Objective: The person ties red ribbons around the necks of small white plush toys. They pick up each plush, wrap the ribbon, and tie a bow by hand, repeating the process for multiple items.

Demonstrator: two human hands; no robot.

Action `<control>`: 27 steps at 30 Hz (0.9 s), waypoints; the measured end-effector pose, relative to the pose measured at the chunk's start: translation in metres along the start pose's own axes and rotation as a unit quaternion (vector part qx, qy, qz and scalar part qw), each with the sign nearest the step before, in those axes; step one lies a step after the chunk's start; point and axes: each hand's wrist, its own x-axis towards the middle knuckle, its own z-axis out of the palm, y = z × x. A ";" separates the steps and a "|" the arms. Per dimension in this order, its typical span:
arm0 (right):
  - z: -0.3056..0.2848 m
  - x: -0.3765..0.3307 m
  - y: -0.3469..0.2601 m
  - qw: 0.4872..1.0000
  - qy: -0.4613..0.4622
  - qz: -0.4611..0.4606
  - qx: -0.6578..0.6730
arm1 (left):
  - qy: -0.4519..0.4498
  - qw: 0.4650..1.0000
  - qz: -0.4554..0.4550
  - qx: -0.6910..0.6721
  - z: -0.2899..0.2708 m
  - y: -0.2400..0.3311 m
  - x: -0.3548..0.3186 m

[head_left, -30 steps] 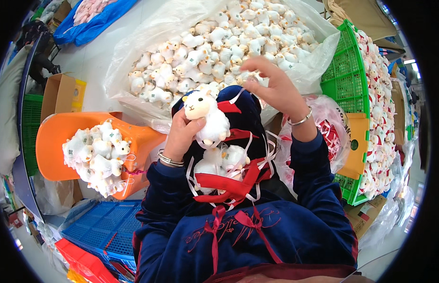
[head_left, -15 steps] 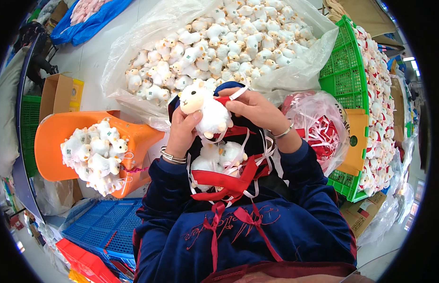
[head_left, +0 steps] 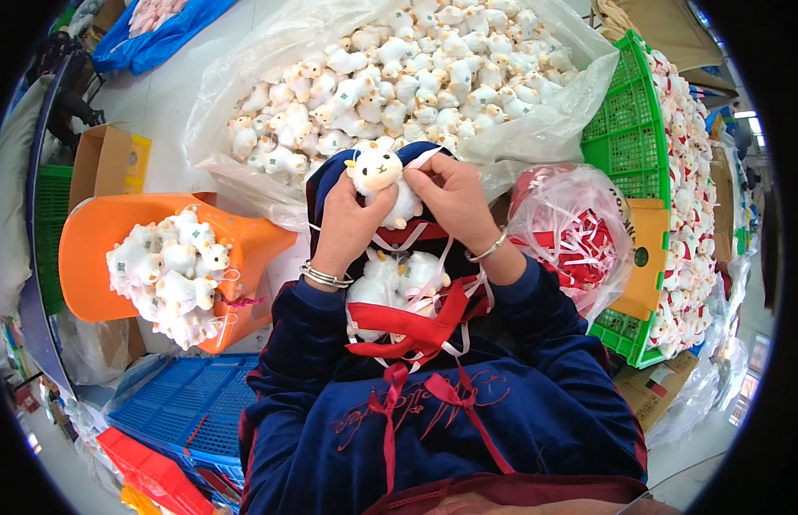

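Note:
My left hand [head_left: 346, 225] and my right hand [head_left: 455, 199] both grip a small white plush sheep [head_left: 383, 182] held above my lap. My right fingers pinch a white ribbon at the toy's neck. Two more plush sheep [head_left: 401, 275] lie in my lap among red and white ribbons [head_left: 420, 324]. Bracelets circle both wrists.
A big clear plastic bag [head_left: 399, 77] full of white plush sheep lies ahead. An orange seat [head_left: 99, 249] at left carries several finished sheep. A clear bag of red ribbons [head_left: 579, 232] and a green crate [head_left: 631, 137] stand right. Blue crates [head_left: 184, 408] sit lower left.
My right hand came back from the big bag to the toy. Both hands now hold the sheep closer together, lower over my lap.

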 end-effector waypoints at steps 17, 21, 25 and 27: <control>0.005 -0.009 -0.005 0.969 -0.020 -0.121 -0.214 | -0.162 0.956 -0.243 0.017 -0.055 0.017 0.017; 0.004 -0.010 -0.006 0.973 -0.029 -0.090 -0.210 | -0.095 0.987 -0.116 0.063 -0.049 0.004 0.006; 0.003 -0.010 -0.008 0.974 -0.035 -0.093 -0.205 | -0.047 0.963 -0.047 0.260 -0.047 0.006 -0.002; 0.003 -0.012 -0.007 0.977 -0.035 -0.071 -0.196 | -0.035 0.929 0.020 0.368 -0.037 0.015 -0.010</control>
